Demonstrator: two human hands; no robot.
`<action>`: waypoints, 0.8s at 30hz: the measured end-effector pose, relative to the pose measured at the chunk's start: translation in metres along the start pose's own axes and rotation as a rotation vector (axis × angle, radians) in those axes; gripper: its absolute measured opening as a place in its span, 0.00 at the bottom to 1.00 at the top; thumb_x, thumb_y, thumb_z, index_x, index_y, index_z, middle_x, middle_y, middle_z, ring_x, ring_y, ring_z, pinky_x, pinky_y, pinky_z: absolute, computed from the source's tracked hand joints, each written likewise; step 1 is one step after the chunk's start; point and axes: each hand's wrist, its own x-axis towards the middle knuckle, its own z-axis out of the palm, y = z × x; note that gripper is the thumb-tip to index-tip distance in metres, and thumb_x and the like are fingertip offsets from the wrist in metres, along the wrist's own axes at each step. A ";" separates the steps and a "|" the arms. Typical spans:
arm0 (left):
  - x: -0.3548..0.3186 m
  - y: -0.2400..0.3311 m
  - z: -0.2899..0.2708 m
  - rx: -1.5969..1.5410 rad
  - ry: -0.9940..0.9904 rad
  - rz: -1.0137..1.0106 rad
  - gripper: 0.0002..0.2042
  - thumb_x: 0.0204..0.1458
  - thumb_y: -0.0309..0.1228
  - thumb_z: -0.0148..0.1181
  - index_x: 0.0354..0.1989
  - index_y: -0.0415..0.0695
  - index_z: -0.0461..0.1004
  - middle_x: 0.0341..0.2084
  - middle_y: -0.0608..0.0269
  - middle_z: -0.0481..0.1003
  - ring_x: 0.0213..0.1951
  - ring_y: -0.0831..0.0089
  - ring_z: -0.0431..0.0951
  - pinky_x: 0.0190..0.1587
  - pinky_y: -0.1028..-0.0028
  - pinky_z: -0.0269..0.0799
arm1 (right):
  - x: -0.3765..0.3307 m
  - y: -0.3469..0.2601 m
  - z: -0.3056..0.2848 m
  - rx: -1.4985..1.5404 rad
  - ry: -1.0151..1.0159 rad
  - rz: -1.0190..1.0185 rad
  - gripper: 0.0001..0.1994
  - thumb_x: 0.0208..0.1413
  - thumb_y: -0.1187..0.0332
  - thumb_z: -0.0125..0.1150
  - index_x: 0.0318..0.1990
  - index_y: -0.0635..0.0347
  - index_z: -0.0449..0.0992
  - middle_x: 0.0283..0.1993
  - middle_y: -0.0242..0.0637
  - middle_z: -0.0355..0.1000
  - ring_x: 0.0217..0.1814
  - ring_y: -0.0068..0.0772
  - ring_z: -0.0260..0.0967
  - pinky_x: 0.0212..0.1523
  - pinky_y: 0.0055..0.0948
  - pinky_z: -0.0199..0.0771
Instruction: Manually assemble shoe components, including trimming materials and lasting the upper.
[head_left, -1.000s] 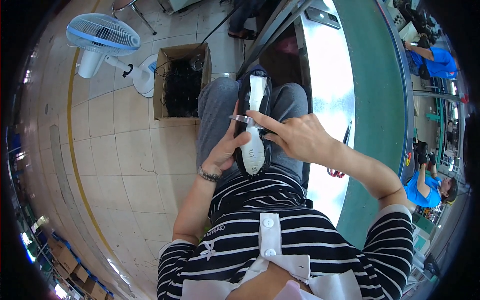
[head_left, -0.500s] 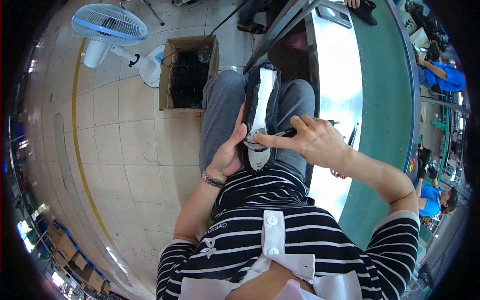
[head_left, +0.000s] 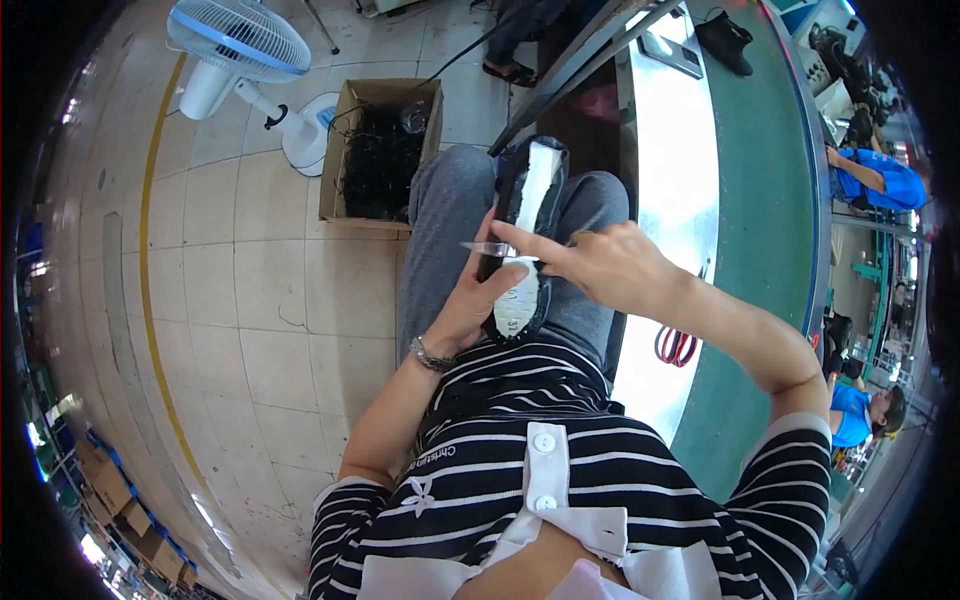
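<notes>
While the left hand (head_left: 470, 300) cups the shoe (head_left: 520, 240) on the lap, toe pointing away, the right hand (head_left: 610, 265) grips small scissors (head_left: 490, 248) crossing its white sole

shoe: black upper with a white sole (head_left: 522, 245), turned sole-up, lying lengthwise on the person's lap between the thighs, toe pointing away from the body
scissors: small metal blades (head_left: 487, 248), lying crosswise over the sole's left edge near mid-length, tips pointing to the person's left
</notes>
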 end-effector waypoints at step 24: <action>-0.009 -0.048 -0.072 0.800 -0.445 0.470 0.15 0.51 0.30 0.67 0.45 0.37 0.76 0.40 0.60 0.78 0.40 0.75 0.77 0.44 0.75 0.74 | -0.025 -0.040 0.025 -0.041 0.211 -0.301 0.38 0.63 0.62 0.50 0.70 0.11 0.33 0.32 0.49 0.73 0.23 0.28 0.74 0.15 0.20 0.72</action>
